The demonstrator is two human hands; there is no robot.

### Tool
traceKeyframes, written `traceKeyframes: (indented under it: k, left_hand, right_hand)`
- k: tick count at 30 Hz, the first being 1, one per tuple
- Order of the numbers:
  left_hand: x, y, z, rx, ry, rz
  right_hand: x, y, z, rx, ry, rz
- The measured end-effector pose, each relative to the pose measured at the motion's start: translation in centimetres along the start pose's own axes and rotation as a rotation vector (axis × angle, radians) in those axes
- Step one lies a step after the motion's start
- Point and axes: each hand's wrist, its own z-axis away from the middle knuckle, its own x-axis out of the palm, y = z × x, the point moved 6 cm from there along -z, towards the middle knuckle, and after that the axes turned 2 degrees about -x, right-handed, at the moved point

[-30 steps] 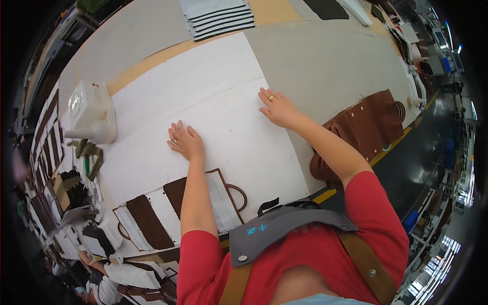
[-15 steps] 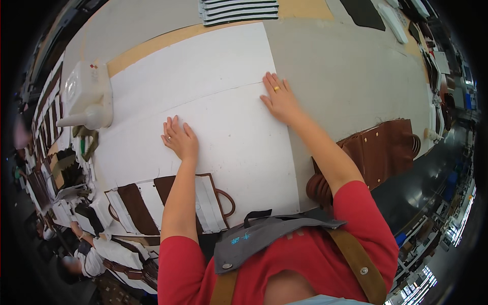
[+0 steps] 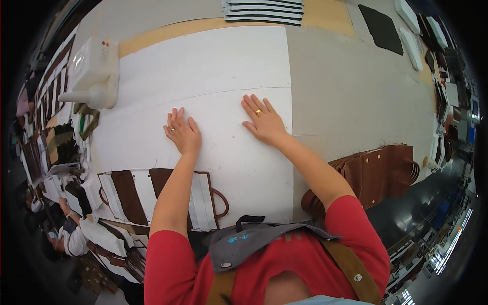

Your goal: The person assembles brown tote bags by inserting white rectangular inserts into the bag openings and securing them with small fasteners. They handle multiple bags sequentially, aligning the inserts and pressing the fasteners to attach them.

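Observation:
A large white sheet (image 3: 229, 168) covers the middle of the table, with a thin line running across it. Both palms face down on this sheet. My left hand (image 3: 182, 133) lies left of the middle, its fingers stretched out and holding nothing. Flat near the sheet's right edge rests my right hand (image 3: 263, 119), fingers slightly spread and equally free of any object. Under my left forearm is a white panel with brown strips and a brown handle (image 3: 219, 203). A stack of brown leather bag pieces with handles (image 3: 378, 173) sits beside my right forearm.
A white plastic container with a spout (image 3: 91, 76) stands at the left. Striped white-and-black strips (image 3: 263, 12) are stacked at the far edge. A dark panel (image 3: 381, 29) and white blocks (image 3: 410, 48) lie far right. Another person (image 3: 73, 236) works at the lower left.
My right hand has slid left and nearer to me over the white sheet. The left hand has hardly moved on the sheet. The whole view has shifted slightly.

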Motion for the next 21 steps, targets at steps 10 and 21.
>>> traceKeyframes:
  k: [10,21]
  left_hand:
    - [-0.3,0.4,-0.3,0.006,-0.035,0.002]
    - [-0.7,0.9,-0.7,0.029,-0.012,0.0]
  right_hand:
    - [-2.4,4.8,-9.0,0.101,0.229,0.095]
    - [-1.8,1.4,-9.8,0.117,0.255,0.06]
